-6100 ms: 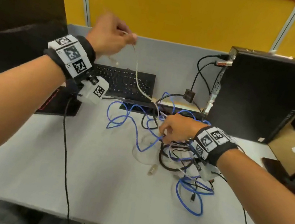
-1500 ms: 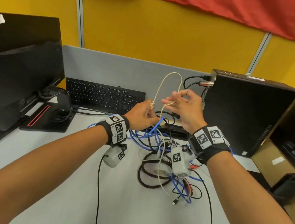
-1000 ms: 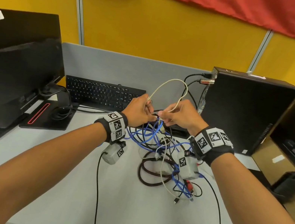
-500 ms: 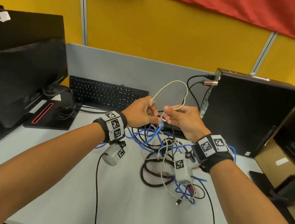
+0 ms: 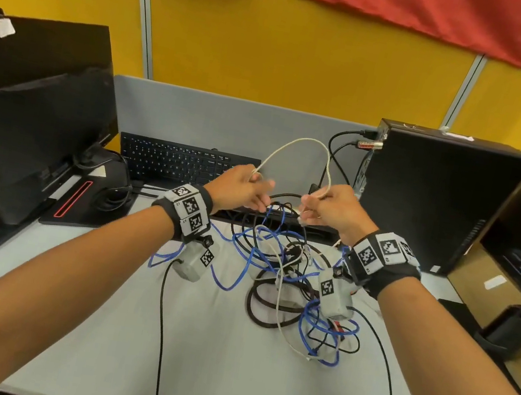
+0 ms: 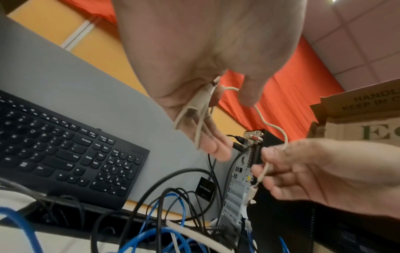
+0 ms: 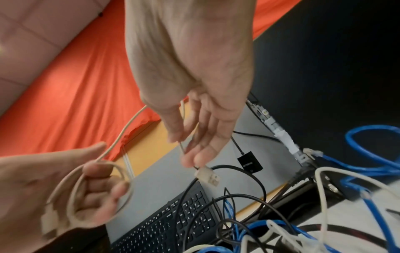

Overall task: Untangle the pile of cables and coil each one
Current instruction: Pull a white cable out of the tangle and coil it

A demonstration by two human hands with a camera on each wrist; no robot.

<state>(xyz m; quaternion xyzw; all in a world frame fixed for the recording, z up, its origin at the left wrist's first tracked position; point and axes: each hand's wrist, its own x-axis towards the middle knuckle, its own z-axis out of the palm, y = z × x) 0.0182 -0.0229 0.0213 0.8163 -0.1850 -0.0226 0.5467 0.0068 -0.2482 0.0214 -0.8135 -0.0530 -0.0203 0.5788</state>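
Hands draw apart since half a second ago, widening the loop | left hand (image 5: 242, 188) holds coiled turns of beige cable (image 5: 300, 141), fingers loosely curled | right hand (image 5: 334, 207) pinches its plug end to feed another turn | pile (image 5: 286, 278) lies mid-desk (image 5: 219, 381), toward its right edge.

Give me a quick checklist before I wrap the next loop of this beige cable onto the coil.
1. Left hand holds the coil of the beige cable: ok.
2. Right hand has a grip near the free plug: ok.
3. Slack between the hands arches clear of the pile: ok.
4. Plug hangs free of the black desk cables: ok.
5. Blue cable and the rest untangled: not ok.
6. Far end secured in the coil: cannot tell.
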